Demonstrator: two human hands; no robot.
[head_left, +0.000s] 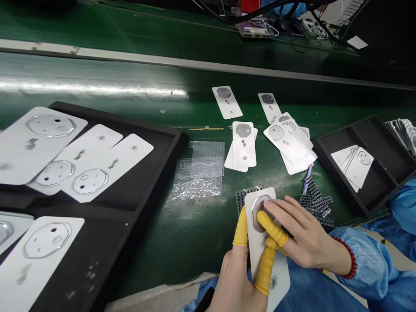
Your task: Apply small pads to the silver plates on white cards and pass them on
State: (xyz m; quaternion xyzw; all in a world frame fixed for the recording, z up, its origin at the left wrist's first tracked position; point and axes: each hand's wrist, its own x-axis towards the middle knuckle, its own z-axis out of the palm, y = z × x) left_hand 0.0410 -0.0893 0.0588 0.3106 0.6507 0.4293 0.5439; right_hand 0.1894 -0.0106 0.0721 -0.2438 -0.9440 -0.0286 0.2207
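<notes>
My left hand [238, 277], with yellow finger cots, grips a white phone back cover [279, 268] by its long edges. The cover is tilted and has an octagonal camera ring [255, 210] near its top. My right hand [302, 234] is closed in a pinch over that ring, with a yellow cot on its thumb. The fingertips are at a small dark hole there; anything between them is hidden. Behind the cover lies a black dotted sheet [242, 197], and strips of similar small black parts [315, 201] rest to the right.
Similar covers lie in a front pile [243, 147], a right pile [290, 141] and singly behind. Black divided trays stand left [156, 173] and right [386, 182], holding covers. Bubble wrap [199, 177] lies left of my hands on the green table [156, 247]. A blue sleeve [403, 203] shows at right.
</notes>
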